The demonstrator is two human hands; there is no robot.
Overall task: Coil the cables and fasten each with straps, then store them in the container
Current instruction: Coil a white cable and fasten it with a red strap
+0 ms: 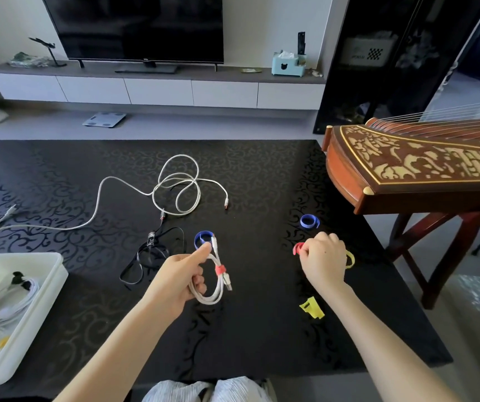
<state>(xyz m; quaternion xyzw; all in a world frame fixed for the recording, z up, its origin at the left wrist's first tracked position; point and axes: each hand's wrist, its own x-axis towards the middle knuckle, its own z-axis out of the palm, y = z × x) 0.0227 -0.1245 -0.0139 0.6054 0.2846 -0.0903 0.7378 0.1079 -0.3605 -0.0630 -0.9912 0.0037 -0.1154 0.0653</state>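
Observation:
My left hand [182, 281] holds a coiled white cable [214, 285] above the black table; a red strap [220, 269] is wrapped around the coil. My right hand [324, 256] pinches a second red strap [298, 248] lying on the table. A blue strap [202, 239] lies just behind the coil, another blue strap [310, 221] beyond my right hand. A yellow strap [350, 259] peeks out right of that hand, and a flat yellow strap [312, 307] lies nearer me. The white container [47, 282] at the left holds several bundled white cables.
A long loose white cable [175, 187] sprawls across the middle of the table [262, 175], and a thin black cable [152, 253] lies tangled left of my left hand. A wooden zither [407, 166] on a stand overhangs the table's far right corner.

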